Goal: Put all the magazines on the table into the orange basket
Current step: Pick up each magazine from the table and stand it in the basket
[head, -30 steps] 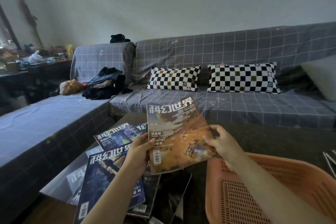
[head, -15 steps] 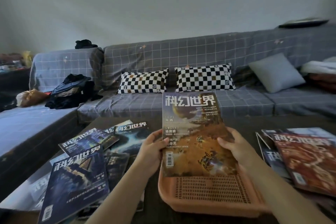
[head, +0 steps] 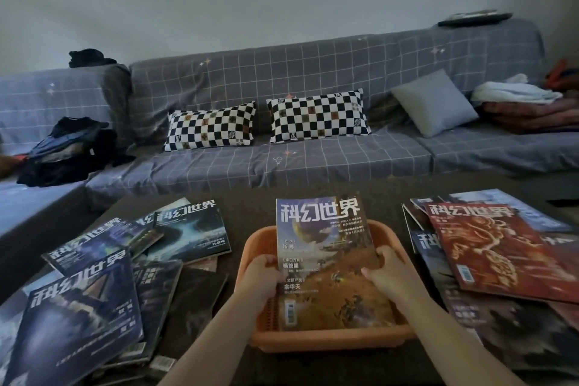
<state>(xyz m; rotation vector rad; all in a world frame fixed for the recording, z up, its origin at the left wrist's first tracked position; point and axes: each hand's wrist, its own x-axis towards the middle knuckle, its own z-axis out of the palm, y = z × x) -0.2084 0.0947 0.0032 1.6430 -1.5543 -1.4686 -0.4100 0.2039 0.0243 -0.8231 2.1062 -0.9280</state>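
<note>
- The person is lowering one magazine (head: 329, 263) into the basket (head: 326, 341), which is sitting on the table (head: 247, 207) between two spreads of further issues.
- The left hand (head: 261, 280) is gripping the magazine's left edge, fingers curled round it; the right hand (head: 387, 273) is gripping the right edge the same way. Neither hand is holding anything else.
- The magazine is lying tilted: its near end is sitting low inside the basket, while its far end is sticking up over the far rim. Whether the near end is touching the basket floor cannot be told.
- Judging by this, the step in hand is the placing of the first issue; no other can be seen in the basket.
- Next, the hands are probably going to need to let the far end down, or angle the cover, since it looks longer than the basket, and then release.
- The left pile (head: 103, 285) and the right pile (head: 488, 254) are both waiting on the table, so most of the task is looking undone.
</note>
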